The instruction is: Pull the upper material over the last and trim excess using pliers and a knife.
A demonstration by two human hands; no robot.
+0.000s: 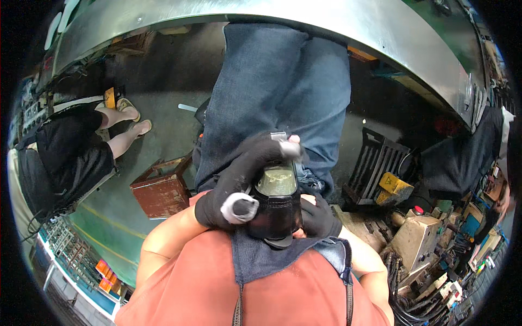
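The left hand (261,155) arched forward, its grip too blurred to tell, while the right hand (319,217) clamped a glossy black, pale-centred shoe-like piece (274,214) well short of the bench's (348,16) near edge.

The bench (391,41) is smooth, shiny metal. The lap cloth (272,76) is matt denim; the gloves (323,217), matt cloth. The shoe (274,214) looks smooth and glossy, the stool (163,193) scuffed.

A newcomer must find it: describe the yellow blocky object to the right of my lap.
Start at the broad dark blue denim covering your lap. To its right is a black slatted panel. At that panel's lower right sits the blocky yellow object, its bright colour setting it apart from the dark slats.
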